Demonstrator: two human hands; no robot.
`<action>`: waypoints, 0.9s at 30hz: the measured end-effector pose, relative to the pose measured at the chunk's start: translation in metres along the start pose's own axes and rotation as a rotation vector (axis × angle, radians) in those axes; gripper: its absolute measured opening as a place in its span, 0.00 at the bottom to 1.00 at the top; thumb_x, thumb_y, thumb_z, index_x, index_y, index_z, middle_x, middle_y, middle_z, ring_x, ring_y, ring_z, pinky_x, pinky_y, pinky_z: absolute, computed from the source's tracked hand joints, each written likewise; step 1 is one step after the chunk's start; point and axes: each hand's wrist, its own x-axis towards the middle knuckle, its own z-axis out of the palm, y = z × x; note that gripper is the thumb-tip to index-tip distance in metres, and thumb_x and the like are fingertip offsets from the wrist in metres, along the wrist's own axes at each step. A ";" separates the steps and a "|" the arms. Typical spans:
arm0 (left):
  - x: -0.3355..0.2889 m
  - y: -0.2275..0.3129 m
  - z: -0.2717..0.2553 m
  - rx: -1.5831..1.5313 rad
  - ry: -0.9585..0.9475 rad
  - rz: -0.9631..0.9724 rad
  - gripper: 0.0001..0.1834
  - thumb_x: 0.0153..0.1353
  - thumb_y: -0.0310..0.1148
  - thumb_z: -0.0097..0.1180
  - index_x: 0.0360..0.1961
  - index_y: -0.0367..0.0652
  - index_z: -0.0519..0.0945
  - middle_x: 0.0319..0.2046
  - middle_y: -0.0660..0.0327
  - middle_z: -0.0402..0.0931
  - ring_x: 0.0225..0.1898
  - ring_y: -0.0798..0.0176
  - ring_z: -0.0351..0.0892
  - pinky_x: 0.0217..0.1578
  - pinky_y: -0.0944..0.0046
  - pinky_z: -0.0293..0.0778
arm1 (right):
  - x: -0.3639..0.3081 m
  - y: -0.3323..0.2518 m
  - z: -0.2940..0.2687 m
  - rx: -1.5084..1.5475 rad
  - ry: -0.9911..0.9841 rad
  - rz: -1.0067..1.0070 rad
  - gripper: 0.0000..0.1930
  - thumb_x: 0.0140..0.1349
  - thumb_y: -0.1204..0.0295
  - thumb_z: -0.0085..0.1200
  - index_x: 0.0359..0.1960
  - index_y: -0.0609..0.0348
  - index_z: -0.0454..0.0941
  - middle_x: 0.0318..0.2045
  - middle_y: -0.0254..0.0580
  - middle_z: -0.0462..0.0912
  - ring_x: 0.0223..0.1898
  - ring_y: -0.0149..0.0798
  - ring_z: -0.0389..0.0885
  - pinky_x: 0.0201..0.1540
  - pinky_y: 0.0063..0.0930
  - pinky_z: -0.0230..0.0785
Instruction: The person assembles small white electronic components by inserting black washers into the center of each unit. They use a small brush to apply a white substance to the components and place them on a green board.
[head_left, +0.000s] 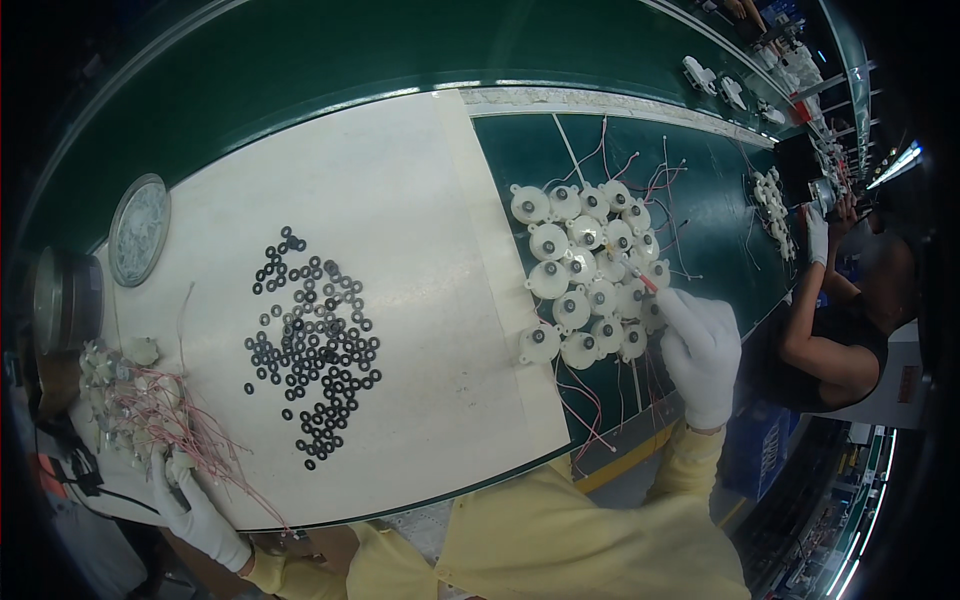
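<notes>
My right hand (pixel 700 345), in a white glove, is closed around a thin stick-like tool (pixel 646 281) with a red shaft and a pale tip. The tip points at a cluster of round white motor-like parts (pixel 571 309), several of them with a black ring at the centre and thin wires. At the lower left, my left hand (pixel 200 515), also gloved, reaches to a heap of similar white parts (pixel 118 400) with tangled red and white wires (pixel 185 420). Its fingers are bent around something at the heap's near edge, too small to make out.
Many small black rings (pixel 320 350) lie scattered on the white sheet (pixel 430 250). A round clear-lidded dish (pixel 140 230) and a dark round container (pixel 68 300) stand at the left. A co-worker (pixel 840 330) works at the right beside more white parts (pixel 772 212). White pieces (pixel 700 75) lie on the far green strip.
</notes>
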 end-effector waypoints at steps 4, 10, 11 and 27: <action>0.000 0.000 0.000 0.030 -0.001 0.032 0.19 0.67 0.22 0.48 0.59 0.31 0.72 0.56 0.53 0.73 0.57 0.60 0.71 0.59 0.62 0.65 | 0.003 0.003 0.002 -0.005 -0.008 0.004 0.22 0.43 0.85 0.56 0.44 0.58 0.80 0.39 0.41 0.84 0.34 0.40 0.80 0.38 0.33 0.65; 0.000 0.001 0.000 0.034 0.007 -0.011 0.19 0.67 0.23 0.49 0.59 0.32 0.72 0.56 0.54 0.73 0.58 0.59 0.70 0.60 0.61 0.64 | 0.005 0.008 0.006 -0.010 0.003 -0.017 0.22 0.45 0.84 0.57 0.45 0.56 0.80 0.40 0.40 0.84 0.34 0.40 0.80 0.38 0.33 0.65; 0.000 0.002 -0.001 0.047 0.009 -0.005 0.19 0.67 0.23 0.49 0.59 0.33 0.72 0.56 0.54 0.73 0.58 0.59 0.70 0.60 0.61 0.64 | 0.006 0.008 0.006 -0.014 0.009 -0.023 0.22 0.45 0.84 0.57 0.45 0.56 0.80 0.40 0.40 0.84 0.34 0.40 0.80 0.38 0.33 0.65; 0.000 0.000 0.000 0.046 0.016 0.020 0.19 0.67 0.22 0.50 0.59 0.33 0.72 0.53 0.55 0.74 0.51 0.63 0.73 0.55 0.64 0.69 | 0.025 0.011 -0.015 -0.076 0.075 -0.073 0.22 0.42 0.82 0.58 0.43 0.55 0.80 0.38 0.37 0.83 0.33 0.40 0.78 0.39 0.33 0.63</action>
